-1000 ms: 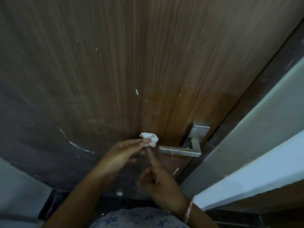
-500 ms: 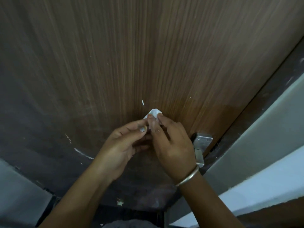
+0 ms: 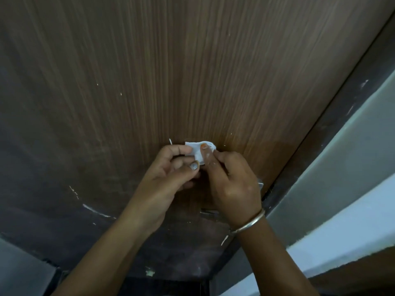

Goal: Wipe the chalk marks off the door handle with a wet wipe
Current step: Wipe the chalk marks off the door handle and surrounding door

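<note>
The brown wooden door (image 3: 192, 71) filled most of the view, its grain running upward and its lower part in shadow, with pale scratches and flecks scattered over it. To the right ran the dark door frame (image 3: 333, 146) and beyond it a grey and white wall (image 3: 352, 199), cut off by the picture's edge. Both forearms reached up from the bottom edge, meeting in front of the door. The left hand (image 3: 171, 176) was curled, its fingertips pinching the left edge of a small white wipe (image 3: 197, 151). The right hand (image 3: 233, 180), with a metal bangle (image 3: 250, 223) at the wrist, was likewise closed, its thumb and forefinger gripping the wipe's right side, so the cloth was held between the two hands, up against the door. The door handle (image 3: 208, 211) was almost wholly hidden behind the right hand; only a short metal sliver showed below the palm and another glint at the hand's right edge. Whether any chalk marks lay on it could not be made out.
</note>
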A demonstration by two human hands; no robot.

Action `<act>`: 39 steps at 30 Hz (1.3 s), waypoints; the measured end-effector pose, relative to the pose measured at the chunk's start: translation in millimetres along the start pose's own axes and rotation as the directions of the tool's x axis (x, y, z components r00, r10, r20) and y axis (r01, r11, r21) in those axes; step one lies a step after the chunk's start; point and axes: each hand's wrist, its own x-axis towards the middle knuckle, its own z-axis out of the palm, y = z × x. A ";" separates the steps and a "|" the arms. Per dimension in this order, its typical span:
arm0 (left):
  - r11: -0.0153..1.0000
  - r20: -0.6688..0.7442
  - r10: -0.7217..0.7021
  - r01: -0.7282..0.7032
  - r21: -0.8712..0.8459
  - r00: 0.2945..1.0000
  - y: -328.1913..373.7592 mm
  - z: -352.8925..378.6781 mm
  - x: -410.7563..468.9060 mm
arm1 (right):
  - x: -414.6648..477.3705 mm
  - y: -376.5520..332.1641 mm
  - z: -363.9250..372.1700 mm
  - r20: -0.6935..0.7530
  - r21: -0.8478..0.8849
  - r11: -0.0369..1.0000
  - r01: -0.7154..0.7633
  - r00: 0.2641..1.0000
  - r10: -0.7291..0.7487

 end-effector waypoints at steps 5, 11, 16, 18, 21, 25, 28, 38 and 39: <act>0.999 0.120 0.012 -0.016 0.031 0.993 3.8 23.8 3.1 | -5.3 22.6 -16.7 -0.051 -0.105 0.995 0.003 0.999 -0.009; 0.985 0.167 0.054 -0.080 0.154 0.984 9.0 43.3 12.9 | -9.3 38.2 -35.6 -0.086 -0.194 0.980 -0.051 0.996 0.035; 0.969 0.191 0.104 -0.143 0.202 0.976 12.5 43.9 8.8 | -7.2 44.7 -51.2 -0.199 -0.307 0.926 -0.218 0.967 0.161; 0.970 0.189 0.114 -0.151 0.192 0.975 11.9 43.4 6.0 | -5.7 45.3 -53.7 -0.279 -0.283 0.910 -0.302 0.934 0.223; 0.972 0.164 0.133 -0.161 0.173 0.978 8.0 41.8 4.2 | -4.9 45.5 -50.8 -0.314 -0.258 0.919 -0.298 0.925 0.212; 0.958 0.057 0.236 -0.242 0.157 0.970 0.7 41.8 4.7 | 1.3 27.8 -32.6 -0.273 -0.185 0.966 -0.179 0.954 0.125; 0.923 -0.045 0.357 -0.345 0.171 0.933 -3.3 40.8 5.4 | 11.5 4.9 -14.8 -0.185 -0.150 0.986 -0.077 0.982 0.049; 0.902 -0.210 0.417 -0.374 0.215 0.884 -8.5 33.5 2.8 | 6.5 19.9 -25.3 -0.128 -0.189 0.971 -0.144 0.984 0.121; 0.902 -0.195 0.415 -0.374 0.214 0.889 -8.3 33.4 1.8 | 4.0 27.4 -34.2 -0.133 -0.165 0.961 -0.222 0.970 0.201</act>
